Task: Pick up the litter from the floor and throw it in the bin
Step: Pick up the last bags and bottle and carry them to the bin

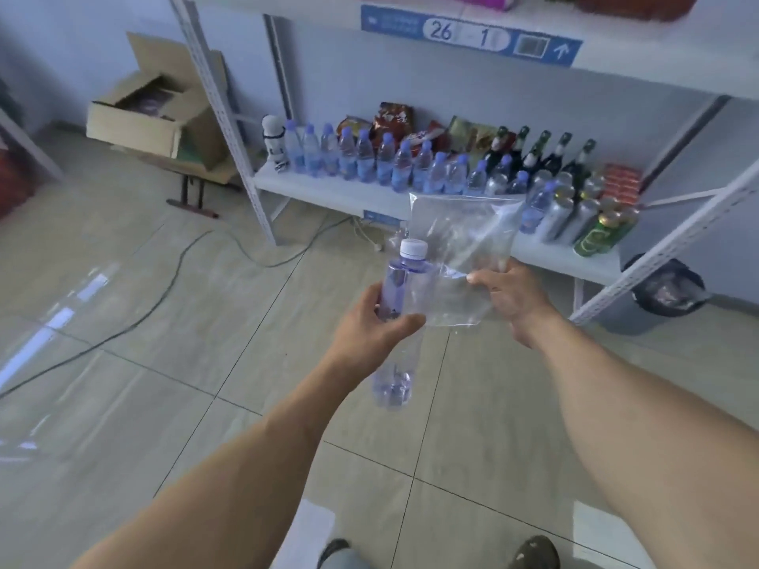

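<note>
My left hand (pixel 376 318) is wrapped round the middle of an empty plastic bottle (pixel 396 322), thumb across the front, so the grip sits near its balance point and it cannot swing. My right hand (pixel 509 295) pinches the lower edge of a clear plastic bag (pixel 460 244) between thumb and fingers; held at one edge, the sheet stands up flat, away from my body. Both pieces are off the floor, raised in front of me over the tiled floor (pixel 164 322), one per hand so neither has to be set down. Bottle long axis: near vertical, slightly tilted, white cap (pixel 413 248) up and away, base toward me. Bag long axis: roughly upright too. The bin (pixel 628 318), dark-lined, stands ahead to my right, partly behind the shelf (pixel 328 190) leg; judged next destination.
</note>
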